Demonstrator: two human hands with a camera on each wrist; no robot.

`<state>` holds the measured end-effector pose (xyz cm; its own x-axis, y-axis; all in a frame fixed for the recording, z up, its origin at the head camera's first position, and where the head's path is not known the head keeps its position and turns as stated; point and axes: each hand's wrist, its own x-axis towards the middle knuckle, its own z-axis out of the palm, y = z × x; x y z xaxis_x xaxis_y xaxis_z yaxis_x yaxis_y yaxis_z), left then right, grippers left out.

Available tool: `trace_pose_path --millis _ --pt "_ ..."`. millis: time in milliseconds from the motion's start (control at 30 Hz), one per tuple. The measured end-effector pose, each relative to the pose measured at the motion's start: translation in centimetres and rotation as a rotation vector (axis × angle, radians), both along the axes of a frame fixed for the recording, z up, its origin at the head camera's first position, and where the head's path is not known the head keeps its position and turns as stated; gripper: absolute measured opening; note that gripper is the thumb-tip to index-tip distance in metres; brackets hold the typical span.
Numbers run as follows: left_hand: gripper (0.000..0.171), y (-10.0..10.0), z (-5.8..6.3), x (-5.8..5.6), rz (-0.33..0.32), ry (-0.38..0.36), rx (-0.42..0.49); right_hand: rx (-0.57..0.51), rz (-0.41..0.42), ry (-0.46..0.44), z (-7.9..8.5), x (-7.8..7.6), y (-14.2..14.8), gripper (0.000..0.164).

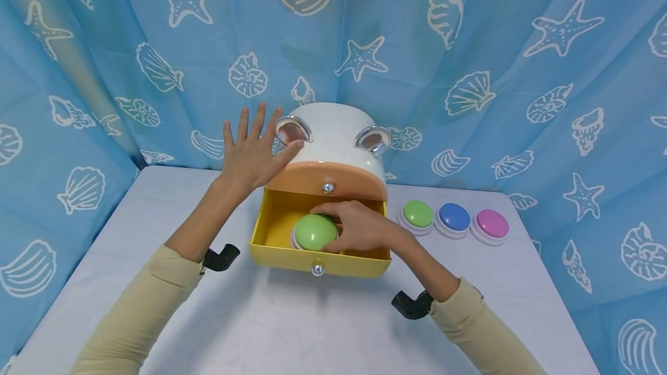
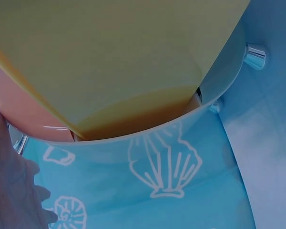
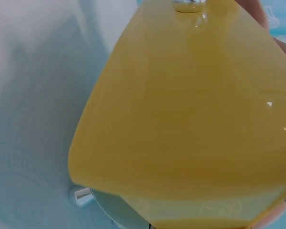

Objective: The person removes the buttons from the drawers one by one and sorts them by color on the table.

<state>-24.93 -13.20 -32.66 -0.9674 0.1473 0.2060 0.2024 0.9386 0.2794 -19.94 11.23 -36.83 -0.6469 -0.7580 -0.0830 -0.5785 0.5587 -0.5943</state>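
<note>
A white box [image 1: 333, 126] shaped like an animal head, with silver-rimmed eyes and an orange front panel, stands at the back of the table. Its lower yellow drawer [image 1: 292, 258] is pulled out. Inside the drawer sits a green push button [image 1: 315, 231] on a light base. My right hand [image 1: 365, 227] reaches over the drawer's right side and grips this button between thumb and fingers. With fingers spread, my left hand [image 1: 247, 155] is held up at the box's left eye, its thumb overlapping the white shell. The yellow drawer [image 3: 190, 109] blocks most of the right wrist view.
To the right of the box, a second green button [image 1: 418, 213], a blue button [image 1: 454, 217] and a pink button [image 1: 492, 223] stand in a row. A blue curtain [image 1: 406, 80] with shell prints hangs behind the white table [image 1: 323, 328]. Silver knobs stick out from the panel and drawer.
</note>
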Motion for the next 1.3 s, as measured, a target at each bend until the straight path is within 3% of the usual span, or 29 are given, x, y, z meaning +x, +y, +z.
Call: trace_pose_path --millis 300,633,1100,1300 --pt "0.088 0.1 0.0 -0.1 0.000 0.000 0.000 -0.117 -0.074 -0.002 1.0 0.6 1.7 0.065" --pt "0.088 0.0 -0.3 0.0 0.004 0.000 0.007 -0.214 -0.174 -0.030 3.3 1.3 4.5 0.070" --pt "0.087 0.0 -0.4 0.1 0.001 0.016 0.013 -0.154 -0.300 -0.010 6.8 1.8 11.2 0.073" --pt "0.088 0.0 -0.3 0.0 -0.001 0.018 0.013 -0.138 -0.340 0.024 6.2 1.9 14.4 0.072"
